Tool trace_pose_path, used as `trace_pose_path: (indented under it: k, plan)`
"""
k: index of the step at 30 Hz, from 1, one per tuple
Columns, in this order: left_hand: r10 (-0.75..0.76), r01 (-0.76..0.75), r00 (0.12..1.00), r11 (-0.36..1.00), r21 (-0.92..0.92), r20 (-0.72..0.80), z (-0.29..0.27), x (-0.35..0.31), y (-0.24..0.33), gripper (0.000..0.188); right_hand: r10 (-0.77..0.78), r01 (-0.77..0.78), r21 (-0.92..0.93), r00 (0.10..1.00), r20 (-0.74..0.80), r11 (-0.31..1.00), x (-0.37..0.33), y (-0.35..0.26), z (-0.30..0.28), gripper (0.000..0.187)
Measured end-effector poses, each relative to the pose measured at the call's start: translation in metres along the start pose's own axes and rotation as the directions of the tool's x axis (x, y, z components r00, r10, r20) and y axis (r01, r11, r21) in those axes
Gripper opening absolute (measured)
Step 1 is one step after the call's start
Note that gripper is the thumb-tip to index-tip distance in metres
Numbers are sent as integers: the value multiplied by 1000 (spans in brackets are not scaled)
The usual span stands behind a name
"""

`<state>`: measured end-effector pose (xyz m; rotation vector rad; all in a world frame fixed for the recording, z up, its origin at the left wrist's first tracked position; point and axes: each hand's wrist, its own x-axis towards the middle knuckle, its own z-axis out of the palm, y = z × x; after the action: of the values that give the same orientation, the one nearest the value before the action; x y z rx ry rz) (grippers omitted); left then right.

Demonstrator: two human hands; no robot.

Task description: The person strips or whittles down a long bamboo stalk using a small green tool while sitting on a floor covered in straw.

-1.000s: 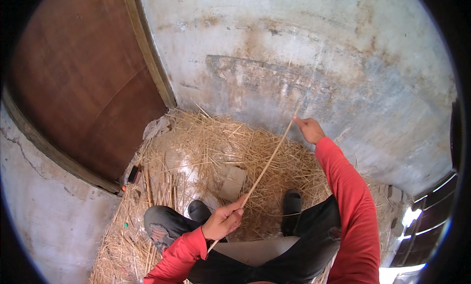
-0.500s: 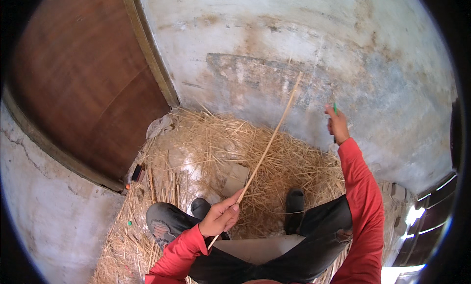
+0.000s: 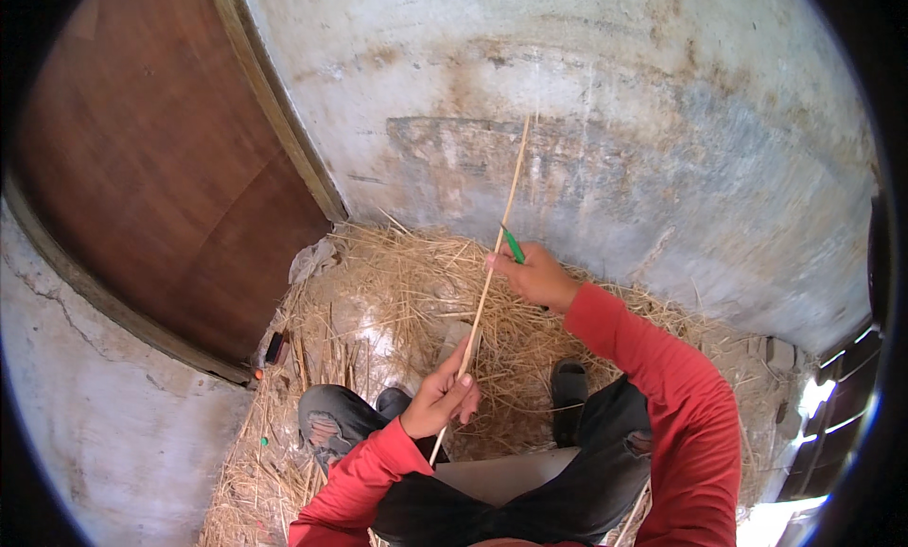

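A long, thin pale stick (image 3: 511,183) slants up from my lap toward the wall. My left hand (image 3: 441,396) is closed around its lower part, the thumb lying along it. Farther up the stick is my right hand (image 3: 537,277), gripping a slim green-handled knife (image 3: 513,246). The knife's narrow dark tip lies against or very close to the stick, and my right fingertips touch the stick just below it. Part of the knife's handle is hidden inside my fist.
Loose straw-like shavings (image 3: 530,334) cover the floor between my feet and the stained wall (image 3: 719,159). A brown door panel (image 3: 161,159) stands at the left. A small black object (image 3: 275,347) lies near its frame. A pale board (image 3: 506,477) lies between my legs.
My right hand has come left from beside the wall to the stick, bringing the knife to it. The stick has tipped slightly more upright in my left hand.
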<state>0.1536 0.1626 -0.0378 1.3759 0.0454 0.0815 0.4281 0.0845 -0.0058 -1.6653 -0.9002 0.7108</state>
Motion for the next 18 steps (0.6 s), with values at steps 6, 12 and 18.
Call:
trace_pose_path:
  k: [6,12,18]
  plan:
    - [16,-22,999,988,150,43,-18,-9,5,61,24,62,282,956,-293,957,17,-21,-33,23]
    - [-46,26,987,991,132,152,-33,-20,-7,55,44,50,355,966,-254,934,6,-19,-50,21]
    - [-19,18,995,1000,12,99,-19,-10,-1,59,39,-49,230,998,44,972,-35,-25,22,23]
